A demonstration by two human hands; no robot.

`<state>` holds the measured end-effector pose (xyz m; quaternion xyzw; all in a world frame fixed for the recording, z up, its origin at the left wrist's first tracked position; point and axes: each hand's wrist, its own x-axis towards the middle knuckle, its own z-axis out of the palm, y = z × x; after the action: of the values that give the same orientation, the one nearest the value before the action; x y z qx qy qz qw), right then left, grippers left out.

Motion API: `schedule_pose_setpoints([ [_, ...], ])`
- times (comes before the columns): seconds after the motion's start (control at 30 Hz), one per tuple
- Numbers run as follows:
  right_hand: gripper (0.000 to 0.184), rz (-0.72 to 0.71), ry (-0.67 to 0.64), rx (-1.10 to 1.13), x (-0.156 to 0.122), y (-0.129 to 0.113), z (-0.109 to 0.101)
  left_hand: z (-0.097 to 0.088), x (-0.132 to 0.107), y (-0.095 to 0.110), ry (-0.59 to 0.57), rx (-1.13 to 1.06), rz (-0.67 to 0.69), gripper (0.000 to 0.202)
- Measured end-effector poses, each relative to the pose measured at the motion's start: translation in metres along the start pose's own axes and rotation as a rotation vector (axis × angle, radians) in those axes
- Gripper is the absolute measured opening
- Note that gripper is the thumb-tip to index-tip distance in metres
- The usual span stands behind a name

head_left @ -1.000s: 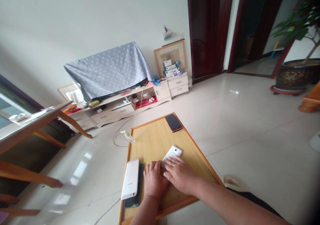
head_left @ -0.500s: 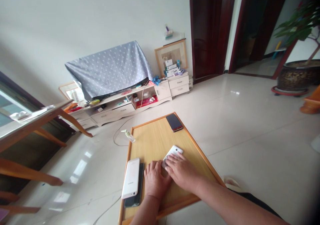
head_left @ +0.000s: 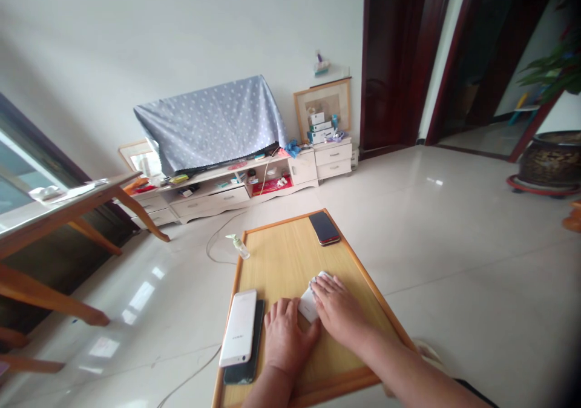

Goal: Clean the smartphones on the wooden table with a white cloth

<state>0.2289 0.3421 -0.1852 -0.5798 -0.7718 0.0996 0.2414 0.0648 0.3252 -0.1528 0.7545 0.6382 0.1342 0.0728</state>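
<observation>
My right hand (head_left: 338, 311) lies over a small white phone (head_left: 309, 302), its fingers on top and most of the phone hidden. My left hand (head_left: 288, 335) sits just beside it, with its thumb side against the phone's lower edge. Both rest on a light wooden board with an orange frame (head_left: 281, 256). Left of my left hand, a white smartphone (head_left: 238, 328) lies on a dark phone (head_left: 247, 368). At the board's far end are a dark phone with a red edge (head_left: 324, 227) and a small pump bottle of clear gel (head_left: 239, 246).
A thin cable (head_left: 218, 241) runs across the tiled floor to a low white cabinet (head_left: 218, 199). A dotted cloth covers a screen on the cabinet. A wooden table (head_left: 59, 205) juts in at the left. A potted plant (head_left: 551, 160) and dark doorways stand at the right.
The small white phone has turned and is now more covered, with my two hands closer together around it. The whole room has shifted slightly in view.
</observation>
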Motion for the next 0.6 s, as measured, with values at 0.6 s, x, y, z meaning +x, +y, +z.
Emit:
schedule_pose_setpoints([
  [0.6,0.049,0.013,-0.01,-0.065,0.012,-0.002,0.006,0.008,0.004,-0.018,0.015,-0.036,0.015,0.04],
])
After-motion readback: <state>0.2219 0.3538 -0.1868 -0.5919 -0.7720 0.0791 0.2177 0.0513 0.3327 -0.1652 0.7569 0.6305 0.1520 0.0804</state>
